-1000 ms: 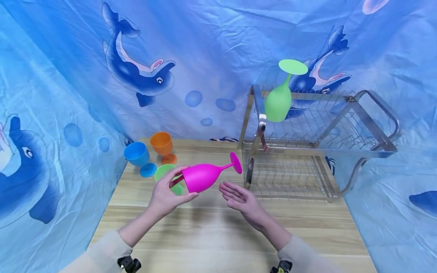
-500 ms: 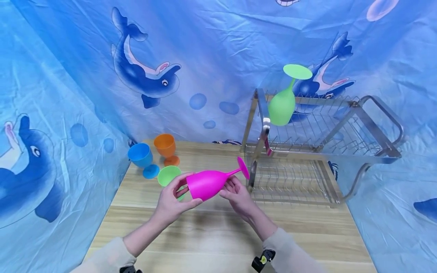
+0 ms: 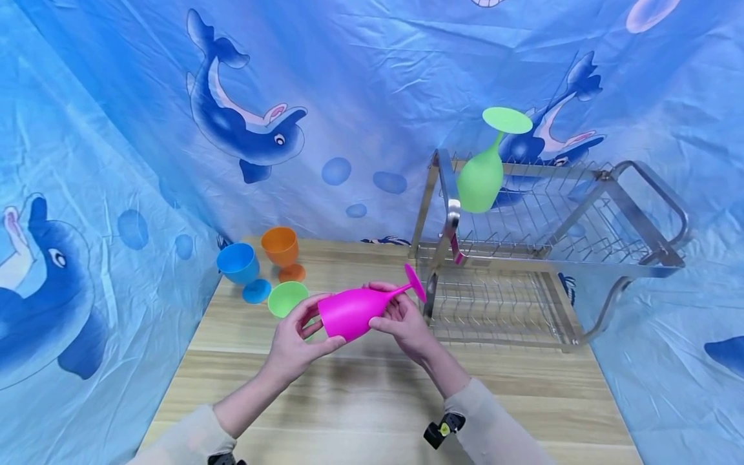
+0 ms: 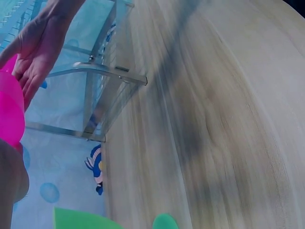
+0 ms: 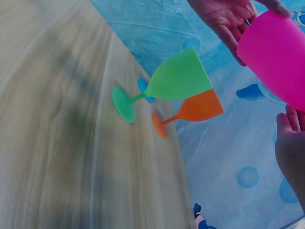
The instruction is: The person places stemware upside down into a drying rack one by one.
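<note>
A bright pink plastic goblet (image 3: 354, 314) is held sideways above the table, its foot pointing right and slightly up. My left hand (image 3: 293, 342) grips it at the rim end, thumb on the near side. Around the bowl's stem end curls my right hand (image 3: 405, 328), with the thumb on the near side and fingers behind. The right wrist view shows the pink goblet (image 5: 279, 57) between both hands. Just beyond my left hand stands a green goblet (image 3: 288, 299), its lower part hidden by that hand.
A blue goblet (image 3: 238, 263) and an orange goblet (image 3: 280, 247) stand upright at the table's back left. At the right is a two-tier metal dish rack (image 3: 546, 261). On its upper tier a green goblet (image 3: 481, 181) sits upside down. Printed blue curtains (image 3: 360, 97) enclose the wooden table (image 3: 360, 413).
My right hand has come in from beside the pink goblet and now holds its stem end. The left hand keeps its grip at the rim, and the head view has shifted slightly.
</note>
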The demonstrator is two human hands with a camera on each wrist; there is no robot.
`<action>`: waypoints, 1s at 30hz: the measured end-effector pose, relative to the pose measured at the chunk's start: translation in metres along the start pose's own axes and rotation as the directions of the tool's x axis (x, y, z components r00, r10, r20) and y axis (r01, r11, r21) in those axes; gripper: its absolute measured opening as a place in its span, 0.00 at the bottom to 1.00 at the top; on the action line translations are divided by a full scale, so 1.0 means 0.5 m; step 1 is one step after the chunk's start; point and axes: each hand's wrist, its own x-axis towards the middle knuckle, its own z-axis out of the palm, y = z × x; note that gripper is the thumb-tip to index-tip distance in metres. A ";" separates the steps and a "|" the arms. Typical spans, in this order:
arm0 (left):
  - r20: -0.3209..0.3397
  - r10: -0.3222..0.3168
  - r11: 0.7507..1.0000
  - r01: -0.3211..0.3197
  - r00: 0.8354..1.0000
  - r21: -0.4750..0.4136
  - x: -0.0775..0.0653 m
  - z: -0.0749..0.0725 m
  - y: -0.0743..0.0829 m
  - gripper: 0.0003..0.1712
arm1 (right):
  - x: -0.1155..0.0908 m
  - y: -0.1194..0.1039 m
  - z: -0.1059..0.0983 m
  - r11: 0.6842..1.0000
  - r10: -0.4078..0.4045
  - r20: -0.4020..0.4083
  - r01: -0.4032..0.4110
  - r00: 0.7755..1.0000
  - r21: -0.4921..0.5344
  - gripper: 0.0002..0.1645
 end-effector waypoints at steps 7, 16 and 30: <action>0.024 0.004 1.000 -0.004 1.000 -0.018 0.002 0.002 -0.002 0.42 | -0.001 -0.006 -0.001 1.000 -0.005 0.020 0.005 1.000 -0.029 0.45; 0.062 0.001 0.999 0.002 0.998 -0.044 0.007 0.005 -0.011 0.44 | 0.004 -0.019 -0.009 0.996 -0.020 0.056 0.025 0.998 -0.090 0.42; 0.124 0.025 0.999 -0.020 0.992 -0.040 0.010 0.006 -0.001 0.45 | 0.004 -0.061 -0.016 0.967 -0.019 0.070 0.036 0.997 -0.253 0.38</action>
